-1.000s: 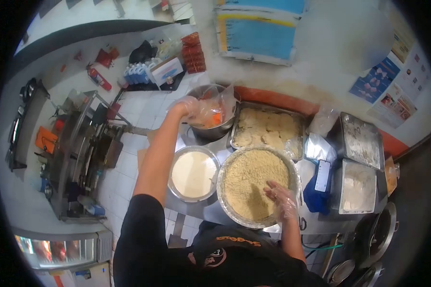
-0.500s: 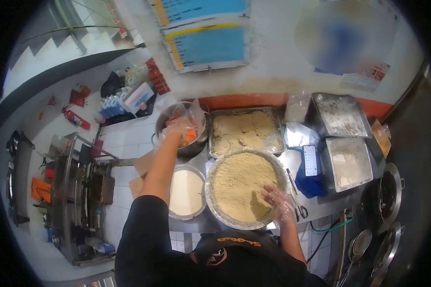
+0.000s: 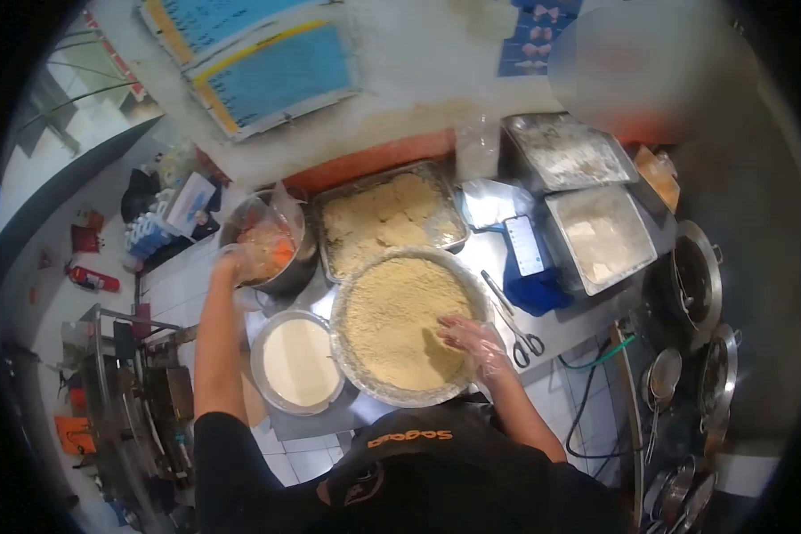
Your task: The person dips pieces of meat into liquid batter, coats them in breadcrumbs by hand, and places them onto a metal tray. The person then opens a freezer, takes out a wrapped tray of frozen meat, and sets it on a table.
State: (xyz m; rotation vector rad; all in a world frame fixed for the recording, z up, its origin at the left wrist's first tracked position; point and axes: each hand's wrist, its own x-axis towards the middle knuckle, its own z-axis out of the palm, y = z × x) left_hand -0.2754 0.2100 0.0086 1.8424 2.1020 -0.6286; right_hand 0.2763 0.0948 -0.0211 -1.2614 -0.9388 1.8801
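Note:
A large round metal basin (image 3: 340, 351) is filled with pale yellow, crumbly flour or breading (image 3: 400, 311). Over its right side rests my right hand (image 3: 473, 345) in a clear plastic glove, fingers outstretched and holding nothing. My left hand (image 3: 234, 265) is at the near left rim of a deep metal pot (image 3: 298, 271); its fingers are blurred and partly hidden. In the pot are a clear plastic bag (image 3: 287, 209) and orange and pale pieces of food (image 3: 271, 245). Closer to me, left of the basin, stands a bowl of creamy white liquid (image 3: 301, 360).
Behind the basin lies a tray of breading (image 3: 387, 209). Scissors (image 3: 523, 343), a phone (image 3: 525, 245) on blue cloth (image 3: 538, 294) and a rectangular metal container of white powder (image 3: 601, 236) are to the right. Pans (image 3: 696, 276) hang beyond the table edge.
My left hand has drawn back from inside the pot to its near left rim. My right hand stays over the basin, fingers still spread. The camera view has turned and shifted.

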